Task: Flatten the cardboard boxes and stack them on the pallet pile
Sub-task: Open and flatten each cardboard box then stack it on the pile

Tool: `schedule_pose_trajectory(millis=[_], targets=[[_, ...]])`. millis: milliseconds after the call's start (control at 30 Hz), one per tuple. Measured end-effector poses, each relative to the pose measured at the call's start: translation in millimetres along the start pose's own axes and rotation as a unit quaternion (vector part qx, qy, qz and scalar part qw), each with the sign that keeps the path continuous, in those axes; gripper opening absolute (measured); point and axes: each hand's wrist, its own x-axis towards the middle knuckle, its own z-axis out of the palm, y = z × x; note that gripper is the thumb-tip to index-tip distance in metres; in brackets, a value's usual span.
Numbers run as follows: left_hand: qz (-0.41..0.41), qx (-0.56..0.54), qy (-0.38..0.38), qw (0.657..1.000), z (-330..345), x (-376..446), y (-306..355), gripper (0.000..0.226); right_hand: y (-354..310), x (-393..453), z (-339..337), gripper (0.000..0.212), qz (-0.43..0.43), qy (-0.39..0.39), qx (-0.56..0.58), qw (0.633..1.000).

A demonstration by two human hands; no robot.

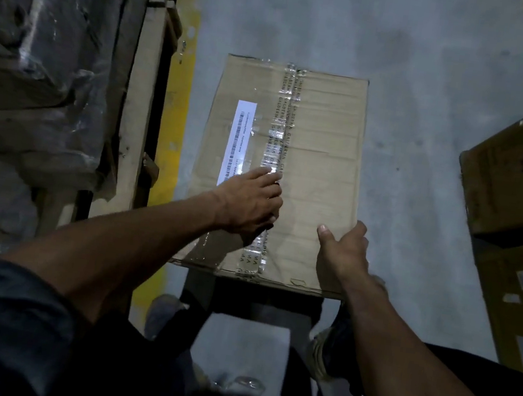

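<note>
Two hands meet one cardboard box (308,157) on the floor, its taped seam (277,140) running away from the person. Left hand (249,204) presses fingers onto the seam; right hand (343,248) clasps the near right edge. Pallet pile (56,54) lies left.

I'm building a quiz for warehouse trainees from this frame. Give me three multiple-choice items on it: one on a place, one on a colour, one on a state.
1. Where does the left hand rest?
A. on the tape strip along the cardboard box
B. on the floor
C. on the boxes at the right

2. What colour is the floor line left of the box?
A. red
B. yellow
C. white

3. How is the box's top seam?
A. cut open, flaps up
B. flaps torn off
C. taped shut

Answers: 1 A, the fingers lie over the tape. 2 B, the stripe is plainly yellow. 3 C, tape runs unbroken end to end while the right hand grips the edge.
</note>
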Motion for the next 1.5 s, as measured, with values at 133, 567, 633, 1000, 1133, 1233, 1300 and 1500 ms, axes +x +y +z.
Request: schedule_pose_trajectory(millis=[133, 567, 633, 1000, 1133, 1233, 1300, 1500], targets=[[0.066, 0.036, 0.051, 0.996, -32.6, 6.4, -20.8, 0.043, -2.5, -0.2, 3.8, 0.073, -0.005, 0.000, -0.012, 1.000], [-0.250, 0.051, -0.240, 0.937, -76.6, -82.6, -66.3, 0.040, -7.9, -7.0, -3.5, 0.072, 0.006, -0.003, -0.008, 1.000], [-0.337, -0.031, -0.239, 0.910, -55.7, -91.3, -57.1, 0.044, -6.4, -4.6, -5.3, 0.071, 0.008, 0.002, -0.002, 1.000], [-0.600, -0.379, -0.037, 0.704, 35.5, -83.1, 16.9, 0.052, 4.0, 2.7, -7.8, 0.067, 0.004, 0.016, 0.018, 1.000], [-0.603, -0.421, -0.020, 0.677, 51.2, -88.7, 12.7, 0.043, 3.7, 4.8, -7.8, 0.067, 0.007, 0.014, 0.021, 1.000], [-0.616, -0.397, 0.019, 0.680, 55.3, -89.1, 16.5, 0.043, 0.4, -0.3, -7.3, 0.070, -0.006, 0.023, -0.013, 1.000], [-0.627, -0.386, 0.029, 0.676, 56.7, -88.5, 18.8, 0.043, -7.2, -10.1, -5.0, 0.075, -0.060, 0.060, -0.106, 0.991], [-0.644, -0.378, 0.027, 0.665, 57.5, -84.3, 21.5, 0.043, -55.2, -24.8, 23.6, 0.060, -0.420, 0.029, -0.296, 0.857]])
